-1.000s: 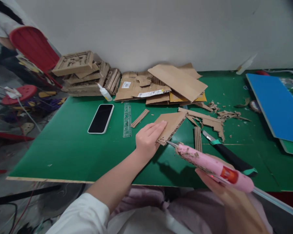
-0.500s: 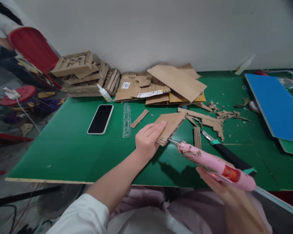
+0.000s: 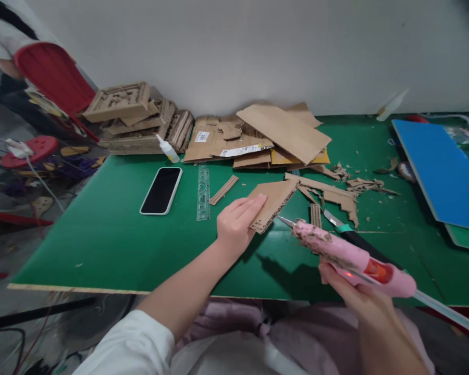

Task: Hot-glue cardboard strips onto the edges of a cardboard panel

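My left hand (image 3: 237,221) is closed on a folded or layered piece of cardboard (image 3: 274,200), its fingers flat along the top face and its corrugated edge facing right. In my right hand (image 3: 357,294) is a pink hot glue gun (image 3: 336,247), with bits of cardboard stuck round its front and a clear glue stick (image 3: 449,310) out of its back. The metal nozzle points at the cardboard's edge, a small gap apart. A small red light glows on the gun. Partly behind the gun lies a utility knife (image 3: 347,229), blade out, beside a corrugated strip (image 3: 316,214).
A phone (image 3: 162,190), a clear ruler (image 3: 203,192) and a glue bottle (image 3: 167,148) lie or stand to the left. Cardboard pieces (image 3: 128,117) are stacked at the back left, flat sheets (image 3: 285,133) behind. Scraps (image 3: 336,192) and a blue board (image 3: 441,172) are to the right.
The glue gun in my right hand has moved slightly right, and its nozzle has come away from the lower corner along the cardboard's edge. My left hand and the cardboard stay put.
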`<state>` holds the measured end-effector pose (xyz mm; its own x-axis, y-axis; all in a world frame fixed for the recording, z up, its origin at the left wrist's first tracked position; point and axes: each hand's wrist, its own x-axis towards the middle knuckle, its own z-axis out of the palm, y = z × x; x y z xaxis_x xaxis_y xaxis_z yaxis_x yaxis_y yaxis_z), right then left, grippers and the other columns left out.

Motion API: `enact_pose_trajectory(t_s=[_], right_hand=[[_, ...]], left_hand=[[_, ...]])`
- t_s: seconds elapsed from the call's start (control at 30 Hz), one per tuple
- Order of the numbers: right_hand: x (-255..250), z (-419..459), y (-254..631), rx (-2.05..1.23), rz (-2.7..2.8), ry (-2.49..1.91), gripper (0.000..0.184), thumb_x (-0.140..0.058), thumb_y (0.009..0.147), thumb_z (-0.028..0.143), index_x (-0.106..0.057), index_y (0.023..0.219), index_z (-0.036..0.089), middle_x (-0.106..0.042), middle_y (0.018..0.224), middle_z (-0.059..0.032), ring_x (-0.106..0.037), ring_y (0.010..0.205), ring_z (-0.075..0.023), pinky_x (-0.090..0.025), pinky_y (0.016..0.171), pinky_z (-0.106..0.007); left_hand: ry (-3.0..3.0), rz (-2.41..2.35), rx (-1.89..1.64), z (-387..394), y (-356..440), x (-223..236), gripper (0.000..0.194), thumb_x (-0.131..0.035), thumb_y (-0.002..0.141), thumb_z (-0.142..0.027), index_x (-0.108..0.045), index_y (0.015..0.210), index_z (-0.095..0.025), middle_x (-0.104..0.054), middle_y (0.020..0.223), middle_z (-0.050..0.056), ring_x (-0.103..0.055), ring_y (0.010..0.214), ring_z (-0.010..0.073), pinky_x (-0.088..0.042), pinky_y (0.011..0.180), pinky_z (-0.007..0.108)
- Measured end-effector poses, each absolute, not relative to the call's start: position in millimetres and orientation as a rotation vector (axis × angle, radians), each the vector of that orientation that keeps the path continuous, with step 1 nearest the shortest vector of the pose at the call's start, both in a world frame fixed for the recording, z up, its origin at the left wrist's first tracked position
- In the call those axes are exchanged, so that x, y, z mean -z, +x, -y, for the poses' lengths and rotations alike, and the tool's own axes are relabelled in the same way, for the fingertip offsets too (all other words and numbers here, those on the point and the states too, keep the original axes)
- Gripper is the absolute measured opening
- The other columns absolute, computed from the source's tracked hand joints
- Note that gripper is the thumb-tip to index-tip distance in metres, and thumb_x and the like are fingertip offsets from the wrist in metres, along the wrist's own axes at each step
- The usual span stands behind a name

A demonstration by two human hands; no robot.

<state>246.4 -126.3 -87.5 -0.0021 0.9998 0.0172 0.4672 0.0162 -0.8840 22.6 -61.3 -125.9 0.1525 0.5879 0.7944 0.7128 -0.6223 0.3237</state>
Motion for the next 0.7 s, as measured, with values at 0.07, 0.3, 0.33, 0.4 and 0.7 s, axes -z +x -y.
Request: enact_pose_trajectory(t_s=[0.07,0.3,0.33,0.4,0.7], right_hand=[[87,128,245,-0.993,1.489,-1.541,0.018,-0.065,0.069,0.038,-0.062,0.065,0.021,-0.059,0.059,-0.0004,-0.062,0.071,-0.0199,-0.052,0.074,-0.029],[87,125,242,-1.029,1.394,-1.618,0.019,-0.066,0.064,0.040,-0.064,0.065,0.021,-0.054,0.047,0.0000,-0.060,0.059,-0.0197,-0.053,0.066,-0.030],[88,125,243,-1.034,1.402,-1.622,0.019,-0.065,0.065,0.040,-0.064,0.066,0.021,-0.052,0.045,0.0008,-0.058,0.056,-0.0185,-0.053,0.062,-0.029],[90,126,245,-1.062,1.406,-1.630,0.021,-0.064,0.066,0.040,-0.064,0.068,0.019,-0.052,0.046,0.0011,-0.054,0.050,-0.0159,-0.049,0.053,-0.027],[96,129,249,-1.056,1.482,-1.749,0.031,-0.060,0.068,0.044,-0.054,0.050,0.019,-0.055,0.051,-0.0010,-0.052,0.050,-0.0138,-0.044,0.050,-0.025]], left_hand=[[-2.288,1.308,1.482,61,23,126,0.035,-0.054,0.084,-0.022,-0.057,0.118,-0.016,-0.067,0.105,0.009,-0.063,0.091,0.0188,-0.052,0.082,0.032],[-2.285,1.324,1.480,62,24,128,0.037,-0.055,0.082,-0.016,-0.055,0.119,-0.017,-0.068,0.104,0.008,-0.063,0.091,0.0180,-0.052,0.082,0.032],[-2.286,1.322,1.482,62,24,128,0.037,-0.056,0.081,-0.016,-0.055,0.119,-0.017,-0.068,0.104,0.008,-0.063,0.090,0.0183,-0.052,0.082,0.032],[-2.294,1.315,1.482,62,24,127,0.037,-0.057,0.081,-0.016,-0.056,0.118,-0.016,-0.068,0.104,0.009,-0.063,0.090,0.0187,-0.052,0.082,0.033],[-2.305,1.311,1.476,62,23,126,0.034,-0.054,0.083,-0.019,-0.057,0.117,-0.016,-0.068,0.104,0.009,-0.063,0.091,0.0182,-0.051,0.083,0.032]])
